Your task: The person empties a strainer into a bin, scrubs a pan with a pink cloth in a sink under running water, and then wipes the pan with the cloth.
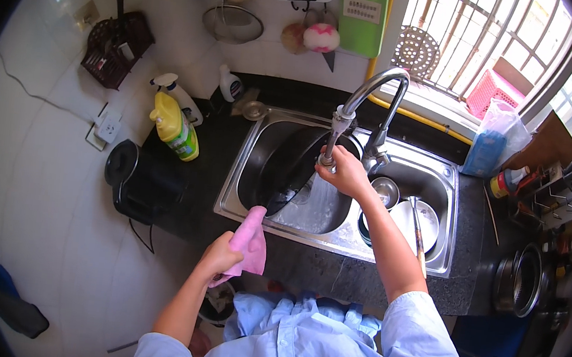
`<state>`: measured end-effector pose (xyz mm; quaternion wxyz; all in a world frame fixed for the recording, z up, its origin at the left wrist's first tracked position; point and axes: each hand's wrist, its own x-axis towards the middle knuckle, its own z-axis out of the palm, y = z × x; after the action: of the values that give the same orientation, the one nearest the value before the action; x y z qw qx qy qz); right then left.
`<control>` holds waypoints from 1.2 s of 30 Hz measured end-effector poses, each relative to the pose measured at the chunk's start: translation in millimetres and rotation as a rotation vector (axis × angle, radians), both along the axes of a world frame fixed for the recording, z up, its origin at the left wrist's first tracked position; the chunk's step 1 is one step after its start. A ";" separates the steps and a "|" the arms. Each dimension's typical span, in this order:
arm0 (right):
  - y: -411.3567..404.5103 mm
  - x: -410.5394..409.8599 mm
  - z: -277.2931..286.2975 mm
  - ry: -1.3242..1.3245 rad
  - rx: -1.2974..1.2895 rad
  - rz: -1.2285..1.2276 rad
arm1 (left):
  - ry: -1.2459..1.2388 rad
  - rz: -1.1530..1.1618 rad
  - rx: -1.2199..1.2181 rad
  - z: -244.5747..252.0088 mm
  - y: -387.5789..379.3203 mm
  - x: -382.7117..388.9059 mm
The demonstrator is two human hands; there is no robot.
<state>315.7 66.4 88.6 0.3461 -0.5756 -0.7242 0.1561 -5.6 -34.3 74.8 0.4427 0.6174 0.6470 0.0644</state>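
Note:
My right hand [343,171] grips the spray nozzle at the end of the chrome faucet [380,76], and water runs from it into the left basin of the steel sink [230,209]. My left hand [223,256] is closed around a pink cloth [253,243] in front of the sink's near left corner. A black wok or pan [287,168] leans tilted inside the left basin. The right basin holds a white dish [430,227], a small metal bowl [385,190] and a long-handled utensil [417,234]. The lower end of the cloth hangs below my fingers.
Left of the sink stand a yellow detergent bottle [176,128], a spray bottle [189,105] and a black appliance [147,185]. A knife rack [559,194] and metal pots [518,279] are at the right. Strainers [232,24] and a green board [360,16] hang on the wall.

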 end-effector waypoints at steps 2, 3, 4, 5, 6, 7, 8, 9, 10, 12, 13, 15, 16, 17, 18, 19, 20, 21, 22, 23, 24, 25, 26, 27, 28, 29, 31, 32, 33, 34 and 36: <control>0.7 0.9 1.0 -0.009 0.029 -0.004 | -0.019 0.024 -0.033 5.9 0.3 1.3; 0.4 2.3 0.7 -0.021 0.057 0.000 | -0.018 0.017 -0.034 9.3 0.2 0.5; 0.6 4.2 0.1 -0.050 0.060 -0.007 | -0.108 0.038 -0.058 13.1 0.1 -1.3; -0.2 5.3 -0.7 -0.049 0.058 -0.012 | -0.199 0.059 -0.083 17.8 0.1 -3.1; -0.3 3.3 -0.2 0.006 0.031 -0.016 | -0.237 0.064 -0.119 25.7 0.3 -5.5; -0.7 0.9 0.1 0.062 0.004 -0.019 | -0.235 0.068 -0.118 28.2 -1.4 -6.6; -1.4 -3.6 -0.3 0.144 -0.046 -0.013 | -0.358 0.100 -0.177 29.3 -4.0 -7.6; -1.6 -10.1 0.0 0.227 -0.093 -0.005 | -0.482 0.132 -0.233 30.5 -6.3 -8.6; 1.0 -17.2 -3.2 0.297 -0.166 0.006 | -0.480 0.135 -0.229 30.3 -8.1 -7.9; 7.6 -39.9 -11.2 0.517 -0.195 0.044 | -0.806 0.235 -0.441 25.1 -12.5 -5.9; 9.5 -45.0 -11.5 0.584 -0.205 0.023 | -0.845 0.263 -0.470 18.2 -13.7 -3.0; 22.5 -56.2 -20.6 0.679 -0.097 0.010 | -0.903 0.287 -0.604 10.7 -18.3 -2.1; 26.9 -60.6 -18.3 0.697 -0.059 -0.023 | -0.903 0.377 -0.608 8.0 -24.3 2.8; 31.2 -62.2 -15.7 0.714 -0.020 -0.058 | -0.906 0.377 -0.611 4.3 -27.1 4.1; 35.8 -61.9 -15.6 0.675 0.019 -0.119 | -0.955 0.381 -0.650 0.5 -30.4 4.4; 38.4 -58.3 -15.6 0.585 0.073 -0.175 | -1.005 0.383 -0.690 -2.8 -32.9 5.5; 38.3 -49.3 -15.4 0.399 0.192 -0.215 | -1.017 0.381 -0.697 -5.5 -35.2 7.9; 35.7 -42.9 -11.8 0.215 0.307 -0.243 | -1.024 0.393 -0.696 -8.3 -38.3 7.7; 32.1 -35.0 -10.2 0.129 0.329 -0.260 | -1.038 0.401 -0.705 -12.0 -39.5 8.5; 29.7 -25.0 -12.4 -0.011 0.349 -0.261 | -1.053 0.409 -0.714 -16.5 -40.0 7.9; 22.4 -19.0 -8.7 -0.099 0.320 -0.268 | -1.056 0.387 -0.729 -24.3 -39.4 5.6; 15.5 -16.6 -3.8 -0.186 0.293 -0.275 | -1.062 0.392 -0.729 -28.9 -39.8 5.0; 12.3 -18.1 -3.1 -0.189 0.292 -0.268 | -1.066 0.397 -0.731 -32.4 -40.9 4.8; 8.2 -17.7 -2.1 -0.210 0.274 -0.297 | -1.069 0.397 -0.734 -35.2 -42.1 5.6; 6.4 -18.3 -1.6 -0.228 0.257 -0.325 | -1.072 0.399 -0.733 -38.2 -43.0 4.9; 9.3 -20.9 -3.7 -0.228 0.257 -0.321 | -1.068 0.401 -0.756 -40.9 -43.9 3.5; 19.3 -26.1 -9.0 -0.069 0.357 -0.352 | -1.063 0.392 -0.781 -45.4 -43.5 6.3; 23.7 -29.7 -11.9 0.032 0.358 -0.322 | -1.047 0.384 -0.795 -47.1 -43.7 9.0; 27.3 -35.8 -14.2 0.109 0.300 -0.308 | -1.030 0.380 -0.807 -48.0 -44.4 10.4; 30.9 -42.9 -16.5 0.235 0.244 -0.284 | -1.030 0.381 -0.807 -47.9 -44.4 11.2; 34.8 -56.5 -18.5 0.491 0.112 -0.210 | -1.027 0.359 -0.805 -47.0 -44.0 11.7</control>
<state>259.2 101.2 70.0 0.5572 -0.5721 -0.5625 0.2139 6.1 -78.3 27.8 0.8719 0.1784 0.4205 0.1763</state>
